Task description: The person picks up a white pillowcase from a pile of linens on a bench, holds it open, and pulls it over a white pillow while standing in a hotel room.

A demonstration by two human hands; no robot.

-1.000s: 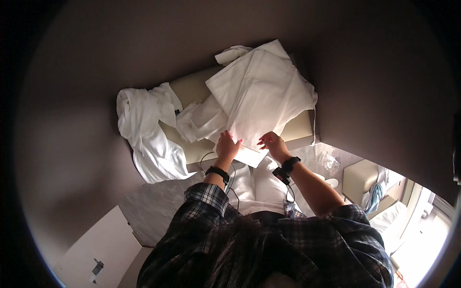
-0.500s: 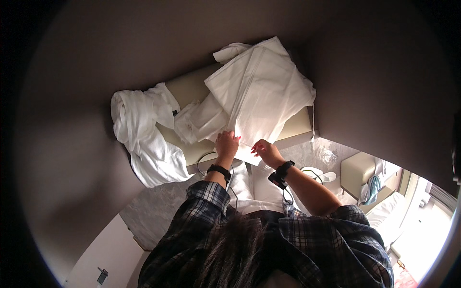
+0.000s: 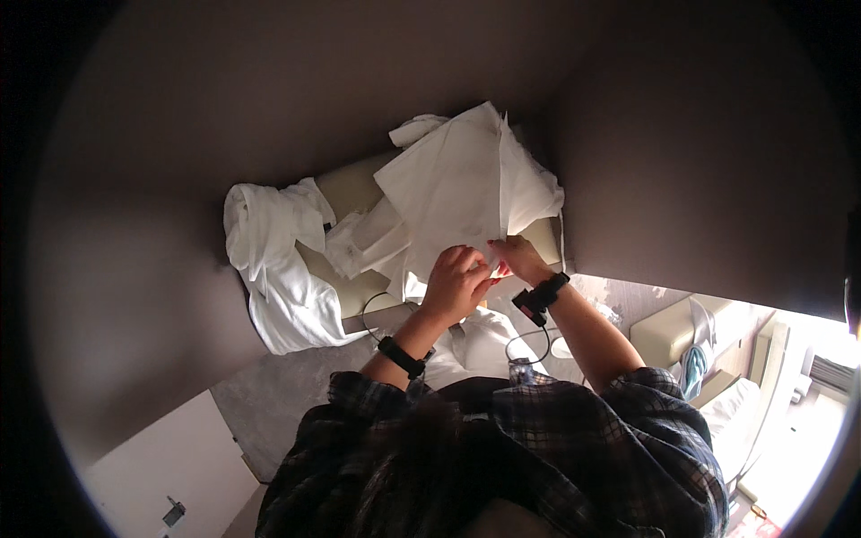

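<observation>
A wide white cloth [image 3: 439, 184] with straight folded edges is spread over a beige padded bench [image 3: 350, 184]. Close together at its near right edge are both my hands. My left hand [image 3: 457, 280] has its fingers bent and closed on the cloth. Right beside it, my right hand [image 3: 525, 260] pinches the same edge, its thumb and fingers drawn together. Black bands with cables sit on both wrists. Where exactly the cloth passes between the fingers is partly hidden.
A rumpled white towel [image 3: 278, 269] drapes over the bench's left end. Dark walls [image 3: 691, 179] close in behind and to the right. A beige padded seat [image 3: 662, 334] with a blue cloth [image 3: 693, 369] stands at right. At lower left is a white door [image 3: 166, 475].
Both hands have moved right and closer together along the cloth's near edge. The cloth's right part has folded over, and its far corner has shifted left and nearer.
</observation>
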